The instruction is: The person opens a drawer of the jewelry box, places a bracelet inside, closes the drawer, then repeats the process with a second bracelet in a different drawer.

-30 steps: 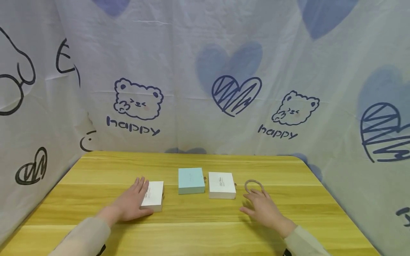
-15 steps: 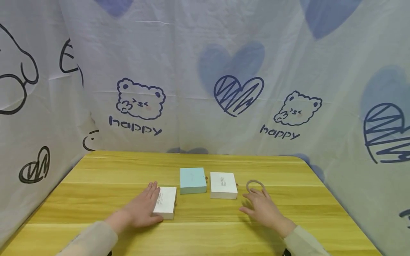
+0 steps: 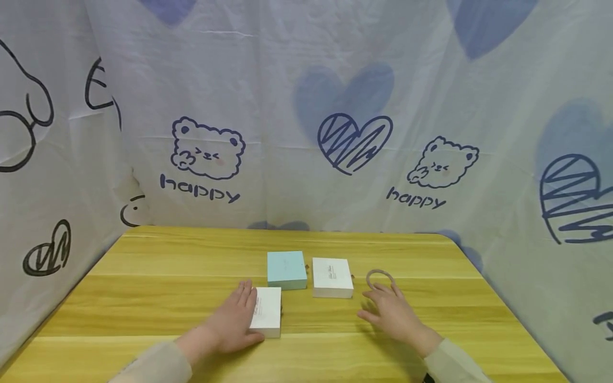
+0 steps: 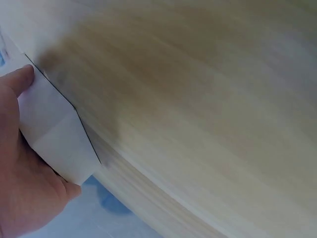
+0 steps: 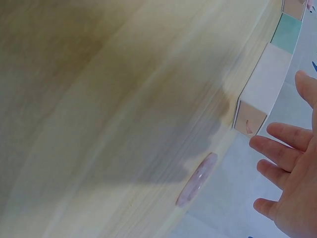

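In the head view my left hand (image 3: 234,322) holds a white box (image 3: 268,311) by its left part, thumb along the near side and fingers at the far left corner. The left wrist view shows the same white box (image 4: 57,126) between thumb and fingers. My right hand (image 3: 395,314) hovers over the table with fingers spread and nothing held. Just beyond its fingertips lies a pale bangle (image 3: 380,276). In the right wrist view the bangle (image 5: 197,179) lies apart from the fingers.
A light blue box (image 3: 286,270) and a second white box (image 3: 332,277) stand side by side on the wood-grain table (image 3: 167,260). Each has a small tab on its right side. A printed cloth (image 3: 282,106) hangs behind the table.
My left hand has slid the white box to the right and toward me, near the light blue box. The right hand, bangle and other boxes stay in place.
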Demonstrator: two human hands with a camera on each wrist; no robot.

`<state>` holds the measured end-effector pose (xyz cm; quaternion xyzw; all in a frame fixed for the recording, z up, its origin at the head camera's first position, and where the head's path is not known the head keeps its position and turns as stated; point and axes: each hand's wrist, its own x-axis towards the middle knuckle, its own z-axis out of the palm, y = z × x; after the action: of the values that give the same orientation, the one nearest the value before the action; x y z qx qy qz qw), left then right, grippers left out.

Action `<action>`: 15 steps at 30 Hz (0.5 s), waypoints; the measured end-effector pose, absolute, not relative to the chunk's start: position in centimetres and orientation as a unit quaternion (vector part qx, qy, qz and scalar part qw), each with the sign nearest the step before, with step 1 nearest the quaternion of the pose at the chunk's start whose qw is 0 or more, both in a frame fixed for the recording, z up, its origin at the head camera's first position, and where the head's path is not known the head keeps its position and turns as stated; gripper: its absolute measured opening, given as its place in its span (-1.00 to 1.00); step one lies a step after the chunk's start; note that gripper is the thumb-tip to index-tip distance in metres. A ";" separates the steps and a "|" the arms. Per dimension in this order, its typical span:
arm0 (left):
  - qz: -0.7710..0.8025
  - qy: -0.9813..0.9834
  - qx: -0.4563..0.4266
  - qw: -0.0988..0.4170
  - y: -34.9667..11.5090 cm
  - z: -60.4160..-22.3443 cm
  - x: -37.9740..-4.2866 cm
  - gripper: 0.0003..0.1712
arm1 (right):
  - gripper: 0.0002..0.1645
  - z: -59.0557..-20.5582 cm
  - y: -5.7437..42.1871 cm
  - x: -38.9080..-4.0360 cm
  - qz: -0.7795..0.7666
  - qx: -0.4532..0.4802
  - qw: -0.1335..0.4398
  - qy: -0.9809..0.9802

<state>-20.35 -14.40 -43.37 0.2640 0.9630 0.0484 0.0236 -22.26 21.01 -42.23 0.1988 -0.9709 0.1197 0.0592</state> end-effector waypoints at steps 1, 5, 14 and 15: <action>0.044 0.963 0.266 0.018 -14.1 -43.4 -20.2 0.11 | -0.42 -42.2 21.0 -22.2 0.120 0.199 0.059 -0.971; 0.039 0.961 0.273 0.010 -12.8 -43.4 -20.0 0.09 | -0.42 -42.2 20.7 -22.2 0.124 0.200 0.058 -0.970; 0.006 0.960 0.279 -0.003 -10.4 -43.7 -20.2 0.09 | -0.41 -42.4 20.5 -22.4 0.127 0.194 0.053 -0.971; 0.000 0.960 0.280 -0.006 -10.1 -43.8 -20.2 0.09 | -0.41 -42.4 20.5 -22.4 0.126 0.195 0.055 -0.971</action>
<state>-20.21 -10.09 -43.79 0.2798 0.9600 0.0000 -0.0062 -22.45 20.48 -42.43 0.1949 -0.9711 0.1265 0.0546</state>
